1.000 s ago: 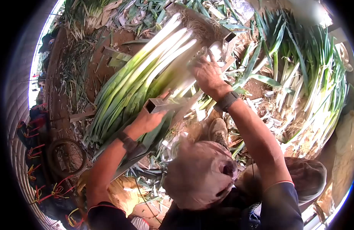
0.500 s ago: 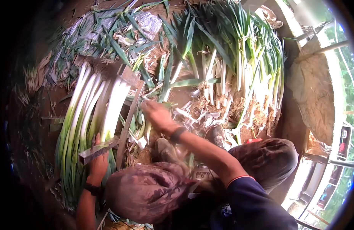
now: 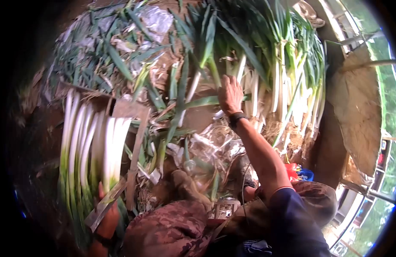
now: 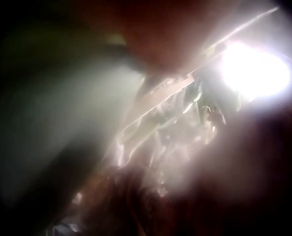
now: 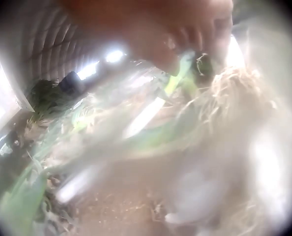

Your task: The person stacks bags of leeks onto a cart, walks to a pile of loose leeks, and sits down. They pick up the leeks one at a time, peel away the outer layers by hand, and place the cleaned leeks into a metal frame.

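Observation:
At the lower left of the head view, my left hand (image 3: 108, 220) is at the leafy part of some trimmed leeks (image 3: 114, 145), partly hidden behind a metal bar (image 3: 104, 205); its grip cannot be made out. The leeks lie side by side in a metal frame, white ends away from me. My right hand (image 3: 231, 95) reaches forward over the near side of a large pile of untrimmed leeks (image 3: 277, 68), fingers mostly straight. Fingers (image 5: 187, 39) hang close above a green stem (image 5: 178, 78) in the right wrist view. The left wrist view is dark and blurred.
Cut leaves (image 3: 116, 60) and plastic scraps cover the ground at the upper left. Peelings (image 3: 206, 143) lie between the frame and the pile. My knees and shoes are close below. A tan sheet (image 3: 356, 107) stands at the right.
My right hand has left the trimmed leeks and moved right and forward to the large pile. My left hand remains by the metal bar. The head view has swung right.

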The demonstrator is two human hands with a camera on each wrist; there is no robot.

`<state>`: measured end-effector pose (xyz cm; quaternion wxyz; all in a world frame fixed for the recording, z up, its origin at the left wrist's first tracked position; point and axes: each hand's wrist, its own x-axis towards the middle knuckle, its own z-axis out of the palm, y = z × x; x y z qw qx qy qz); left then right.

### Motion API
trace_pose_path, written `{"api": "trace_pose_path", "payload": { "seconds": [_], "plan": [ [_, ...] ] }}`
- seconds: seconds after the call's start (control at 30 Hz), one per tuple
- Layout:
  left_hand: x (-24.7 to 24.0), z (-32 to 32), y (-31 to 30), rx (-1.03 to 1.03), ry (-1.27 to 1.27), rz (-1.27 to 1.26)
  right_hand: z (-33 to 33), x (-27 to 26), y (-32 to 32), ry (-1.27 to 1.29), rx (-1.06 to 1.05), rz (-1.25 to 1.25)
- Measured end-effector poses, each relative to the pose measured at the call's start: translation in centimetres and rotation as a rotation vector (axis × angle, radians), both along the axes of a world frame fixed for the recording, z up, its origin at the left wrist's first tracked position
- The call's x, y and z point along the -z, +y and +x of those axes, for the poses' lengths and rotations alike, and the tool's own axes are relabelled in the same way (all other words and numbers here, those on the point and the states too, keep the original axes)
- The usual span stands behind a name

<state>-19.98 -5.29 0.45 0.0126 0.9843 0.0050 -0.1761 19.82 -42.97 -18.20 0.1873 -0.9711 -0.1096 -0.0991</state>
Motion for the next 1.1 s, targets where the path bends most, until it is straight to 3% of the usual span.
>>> {"api": "trace_pose_path", "payload": {
  "seconds": [0.07, 0.13, 0.2, 0.27, 0.3, 0.43, 0.53, 0.6, 0.73, 0.9, 1.0, 1.03, 1.1],
  "plan": [
    [0.6, -0.8, 0.5, -0.502, -0.030, -0.347, 0.2, -0.7, -0.6, -0.006, 0.108, -0.133],
    [0.3, -0.6, 0.5, -0.476, -0.009, -0.326, 0.8, 0.6, -2.5, 0.106, 0.312, -0.150],
    [0.4, -0.3, 0.5, -0.292, -0.069, -0.242, 0.8, -1.1, -4.0, 0.185, 0.295, -0.134],
    [0.0, 0.2, -0.1, -0.366, -0.075, -0.387, 1.4, -2.3, -5.0, 0.457, 0.311, 0.047],
    [-0.3, 0.3, -0.3, -0.449, -0.070, -0.523, 1.6, -2.8, -5.6, 0.446, 0.325, 0.051],
    [0.7, -0.3, 0.5, -0.433, -0.076, -0.521, 1.6, -5.5, -8.4, 0.378, 0.334, 0.056],
    [0.7, -0.5, 0.5, -0.279, -0.132, -0.334, -0.1, -8.6, -11.0, 0.350, 0.337, -0.080],
    [0.1, -0.5, 0.4, -0.286, -0.048, -0.236, -1.3, -6.9, -13.1, 0.107, 0.328, -0.165],
    [0.2, 0.1, -0.4, -0.216, -0.179, -0.160, -3.7, -6.7, -14.0, 0.118, 0.323, -0.196],
    [0.9, -0.3, -0.2, -0.318, -0.189, -0.266, -3.7, -6.0, -12.9, -0.007, 0.285, -0.229],
    [0.1, -0.1, -0.4, -0.383, -0.085, -0.288, -3.0, -6.5, -12.1, 0.164, 0.283, -0.284],
    [0.2, -0.1, -0.3, -0.385, -0.081, -0.283, -2.9, -4.7, -12.6, 0.077, 0.224, -0.220],
    [0.3, 0.0, -0.3, -0.360, -0.091, -0.259, -2.6, -3.1, -12.3, 0.236, 0.228, -0.113]
  ]
}}
